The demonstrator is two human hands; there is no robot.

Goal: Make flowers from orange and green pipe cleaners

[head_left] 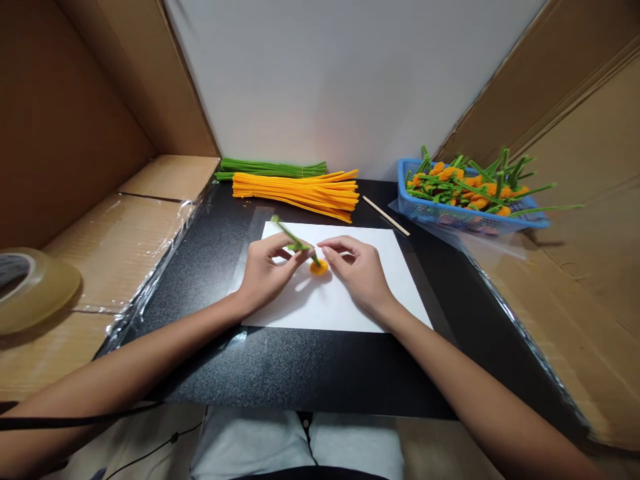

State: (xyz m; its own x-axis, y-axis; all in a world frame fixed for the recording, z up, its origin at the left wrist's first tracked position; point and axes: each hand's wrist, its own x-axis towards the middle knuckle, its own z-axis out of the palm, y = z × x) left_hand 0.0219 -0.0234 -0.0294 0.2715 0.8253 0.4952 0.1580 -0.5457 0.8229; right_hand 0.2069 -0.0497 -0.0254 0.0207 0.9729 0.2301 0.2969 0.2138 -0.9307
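Observation:
Over a white sheet of paper [345,303], my left hand [265,270] pinches a green pipe-cleaner stem [293,239] that slants up to the left. An orange coiled flower head [319,267] sits at the stem's lower end, just above the paper. My right hand [357,267] has its fingers curled, with the fingertips touching the stem just above the orange head. Both hands meet at the middle of the sheet.
A bundle of orange pipe cleaners [305,190] and a green bundle [270,168] lie behind the paper. A thin wooden stick [385,215] lies at the right of them. A blue basket [465,213] holds several finished orange-and-green flowers. A tape roll [30,287] rests at far left. Cardboard walls surround the black table [300,373].

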